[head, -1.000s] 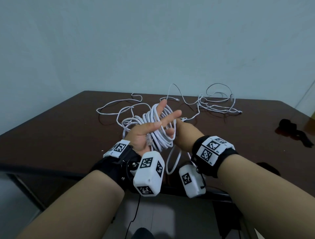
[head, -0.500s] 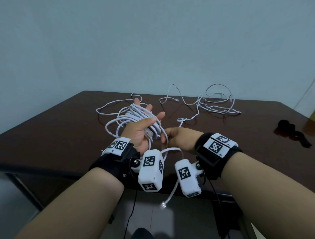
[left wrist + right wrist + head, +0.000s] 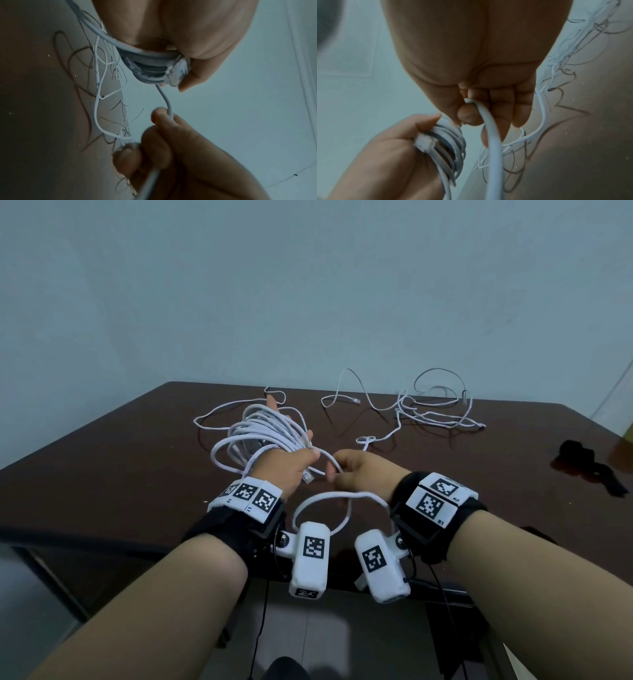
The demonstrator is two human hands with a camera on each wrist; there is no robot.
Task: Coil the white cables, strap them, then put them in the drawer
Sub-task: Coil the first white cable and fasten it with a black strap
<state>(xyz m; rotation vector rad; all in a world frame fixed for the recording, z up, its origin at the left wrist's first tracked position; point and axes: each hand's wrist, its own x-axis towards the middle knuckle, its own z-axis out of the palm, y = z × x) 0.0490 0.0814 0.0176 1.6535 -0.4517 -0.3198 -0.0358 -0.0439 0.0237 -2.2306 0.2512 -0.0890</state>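
Observation:
A white cable coil point(image 3: 263, 433) of several loops is wound around my left hand point(image 3: 291, 463) above the dark table point(image 3: 137, 460). My left thumb presses the loops and a clear plug point(image 3: 178, 73) against the palm. My right hand point(image 3: 356, 474) sits just right of it and pinches the free length of the same cable point(image 3: 489, 128) between thumb and curled fingers. That free length hangs in a loop point(image 3: 329, 501) below both wrists. A second loose white cable point(image 3: 431, 412) lies tangled at the table's far edge.
A black strap point(image 3: 589, 467) lies on the table at the far right. Loose strands of the cable trail on the table behind the coil point(image 3: 219, 412). A pale wall stands behind the table. The floor shows below the near table edge.
My left hand has turned palm-down and its thumb has come down onto the coil. My right hand has drawn back and down, pulling a fresh loop of cable below the wrists.

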